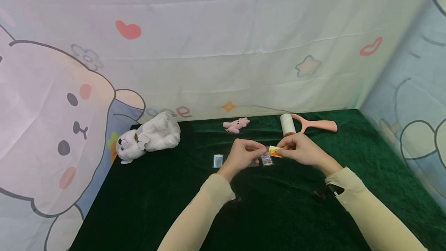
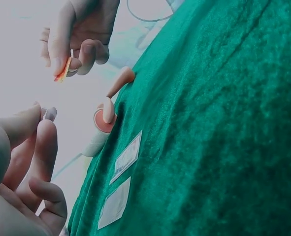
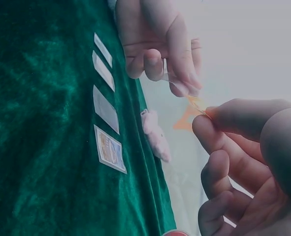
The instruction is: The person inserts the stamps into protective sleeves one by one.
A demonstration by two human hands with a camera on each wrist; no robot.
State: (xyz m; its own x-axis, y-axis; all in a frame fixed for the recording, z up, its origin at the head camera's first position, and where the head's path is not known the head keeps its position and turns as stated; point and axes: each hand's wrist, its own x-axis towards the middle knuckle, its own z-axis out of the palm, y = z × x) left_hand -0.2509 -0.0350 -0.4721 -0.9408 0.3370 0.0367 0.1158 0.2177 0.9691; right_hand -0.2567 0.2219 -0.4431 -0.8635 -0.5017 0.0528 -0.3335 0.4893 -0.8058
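Note:
In front of me, above the table, my right hand (image 1: 302, 150) pinches a small yellow-orange card (image 1: 274, 151) between thumb and forefinger. My left hand (image 1: 245, 153) pinches a small clear plastic sleeve (image 3: 173, 80), and its tip lies close to the card's edge. From the right wrist view I cannot tell whether the card is inside the sleeve's mouth. Below the hands lie a sleeved card (image 1: 267, 160) with a printed picture and a clear sleeve (image 3: 106, 109). Left of the left hand is another sleeved card (image 1: 218, 161), bluish with a white border.
A dark green velvet cloth (image 1: 156, 196) covers the table. Towards its back edge lie a pink plush toy (image 1: 236, 125) and a lint roller (image 1: 287, 125) with a pink handle. A white plush animal (image 1: 150, 136) rests at the back left. Printed curtains (image 1: 216, 42) hang behind.

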